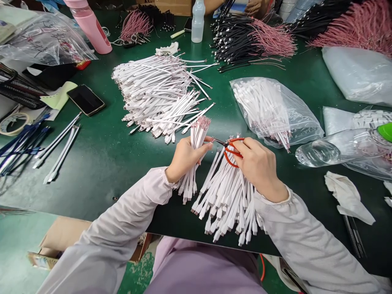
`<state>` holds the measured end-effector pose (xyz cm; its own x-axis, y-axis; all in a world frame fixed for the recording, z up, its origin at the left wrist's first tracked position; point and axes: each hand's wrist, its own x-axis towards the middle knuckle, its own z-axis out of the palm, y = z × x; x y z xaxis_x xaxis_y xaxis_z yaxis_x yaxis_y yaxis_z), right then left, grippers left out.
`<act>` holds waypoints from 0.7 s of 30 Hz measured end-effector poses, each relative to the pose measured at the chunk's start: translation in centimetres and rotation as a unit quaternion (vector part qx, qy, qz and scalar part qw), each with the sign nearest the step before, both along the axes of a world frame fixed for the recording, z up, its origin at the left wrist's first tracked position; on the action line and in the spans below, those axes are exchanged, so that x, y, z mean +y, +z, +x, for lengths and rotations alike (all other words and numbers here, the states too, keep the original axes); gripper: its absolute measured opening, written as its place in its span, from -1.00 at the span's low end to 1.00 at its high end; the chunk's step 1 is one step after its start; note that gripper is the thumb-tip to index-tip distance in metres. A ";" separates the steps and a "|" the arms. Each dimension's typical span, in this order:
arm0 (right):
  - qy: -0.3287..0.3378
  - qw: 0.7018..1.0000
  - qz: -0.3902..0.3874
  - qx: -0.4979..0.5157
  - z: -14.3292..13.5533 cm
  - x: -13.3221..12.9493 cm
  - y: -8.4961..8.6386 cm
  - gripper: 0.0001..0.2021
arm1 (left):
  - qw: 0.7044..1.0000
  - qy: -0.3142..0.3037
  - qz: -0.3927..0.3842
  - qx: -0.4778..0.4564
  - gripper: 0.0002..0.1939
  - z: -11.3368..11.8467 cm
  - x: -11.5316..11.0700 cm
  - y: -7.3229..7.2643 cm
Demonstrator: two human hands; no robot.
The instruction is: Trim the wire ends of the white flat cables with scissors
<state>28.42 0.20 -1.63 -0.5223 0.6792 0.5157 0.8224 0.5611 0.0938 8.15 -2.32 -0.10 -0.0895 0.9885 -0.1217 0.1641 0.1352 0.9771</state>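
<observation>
My left hand is closed round a bundle of white USB cables, with bare reddish wire ends pointing up and plugs hanging below. Red-handled scissors are gripped in my right hand. Their dark blades reach toward the wire ends by my left thumb; whether they touch a wire is too small to tell. Under my right hand lies a spread pile of white cables, plugs toward the table's front edge. Behind my left hand a larger heap of white cables covers the green table.
To the right lie a clear bag of white cables, a water bottle on its side and a crumpled cloth. Black cables and a clear bottle are at the back. A phone and pink bottle are left.
</observation>
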 end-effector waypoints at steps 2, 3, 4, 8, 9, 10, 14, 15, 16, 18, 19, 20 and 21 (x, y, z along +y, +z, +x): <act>0.000 1.000 -0.001 0.000 0.0 0.0 -0.1 -0.86 | 1.000 -0.001 0.000 0.000 -0.80 0.0 0.0 0.0; 0.001 1.000 -0.002 0.001 0.1 0.0 -0.1 -0.86 | 1.000 -0.003 0.000 -0.002 -0.80 0.0 0.0 0.0; -0.001 1.000 -0.004 0.002 0.1 0.0 -0.2 -0.87 | 1.000 -0.004 0.001 -0.005 -0.80 0.0 0.0 0.0; -0.017 0.999 -0.019 0.035 0.1 0.0 -0.4 -0.88 | 1.000 0.000 -0.004 -0.027 -0.82 -0.1 0.2 -0.1; -0.016 0.998 -0.027 0.047 0.1 0.0 -0.5 -0.86 | 0.999 0.003 -0.009 -0.035 -0.83 -0.1 0.3 -0.2; -0.014 0.998 -0.036 0.058 0.0 0.0 -0.5 -0.83 | 0.999 0.005 -0.014 -0.046 -0.84 -0.1 0.3 -0.1; -0.001 0.998 -0.039 0.049 -0.2 -0.1 -0.3 -0.75 | 0.996 0.014 -0.026 -0.088 -0.84 -0.1 0.4 0.0; -0.002 0.999 -0.029 0.035 -0.3 -0.2 -0.2 -0.76 | 0.995 0.015 -0.029 -0.092 -0.84 -0.1 0.4 0.0; -0.007 1.000 -0.017 0.021 -0.3 -0.3 -0.1 -0.77 | 0.995 0.016 -0.031 -0.095 -0.83 -0.1 0.4 0.1; -0.021 1.000 0.005 0.003 -0.4 -0.4 0.0 -0.79 | 0.995 0.015 -0.033 -0.095 -0.82 -0.1 0.4 0.1; -0.027 1.000 0.013 -0.001 -0.5 -0.5 0.1 -0.79 | 0.995 0.014 -0.032 -0.093 -0.82 -0.1 0.4 0.1; -0.031 0.999 0.019 -0.002 -0.5 -0.6 0.2 -0.80 | 0.995 0.014 -0.031 -0.092 -0.82 0.0 0.4 0.1; -0.032 0.999 0.024 -0.004 -0.6 -0.7 0.3 -0.80 | 0.995 0.014 -0.030 -0.091 -0.82 0.0 0.3 0.1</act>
